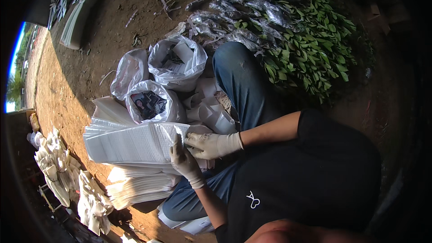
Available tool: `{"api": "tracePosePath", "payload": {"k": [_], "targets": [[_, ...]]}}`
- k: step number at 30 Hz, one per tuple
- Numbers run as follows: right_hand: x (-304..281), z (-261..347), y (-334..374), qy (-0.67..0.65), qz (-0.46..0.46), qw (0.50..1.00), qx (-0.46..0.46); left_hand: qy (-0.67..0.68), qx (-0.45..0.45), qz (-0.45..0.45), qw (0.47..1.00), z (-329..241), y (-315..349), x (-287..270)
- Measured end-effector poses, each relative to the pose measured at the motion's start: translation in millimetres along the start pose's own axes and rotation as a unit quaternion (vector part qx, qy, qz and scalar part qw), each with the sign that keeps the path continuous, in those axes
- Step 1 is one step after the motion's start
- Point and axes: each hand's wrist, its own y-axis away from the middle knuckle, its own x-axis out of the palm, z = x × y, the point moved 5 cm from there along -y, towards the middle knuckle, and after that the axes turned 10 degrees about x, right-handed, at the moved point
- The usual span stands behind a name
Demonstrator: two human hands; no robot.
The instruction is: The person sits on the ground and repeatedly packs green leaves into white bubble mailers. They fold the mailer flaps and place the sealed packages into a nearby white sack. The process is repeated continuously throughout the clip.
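Note:
A long white textured sheet [135,143] lies across the top of a stack of similar sheets [141,186] in front of me. Both my hands wear pale work gloves and meet at its near right end. My left hand [185,164] is closed at that end, fingers pointing up along the edge. Just right of it, my right hand [208,145] is closed with curled fingers at the same edge. Whatever small part lies between the fingertips is partly hidden by the gloves.
Beyond the stack stand white plastic sacks, one holding printed pieces [148,104], another paper scraps [177,60]. Leafy green cuttings [310,49] with plastic-wrapped bundles [252,13] lie at the far right. Crumpled pale sheets [56,166] lie left; white strips [81,15] lie far left.

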Motion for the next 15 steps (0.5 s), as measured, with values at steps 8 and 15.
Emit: {"api": "tracePosePath", "payload": {"k": [8,15], "targets": [[-302,-194,78,0.135,-0.374,0.898,0.189,-0.026,-0.042,-0.025,0.998,-5,-17,-71],[-405,-467,228,0.417,-0.152,0.667,0.598,-0.226,-0.078,0.031,0.970,4,-15,-57]]}}
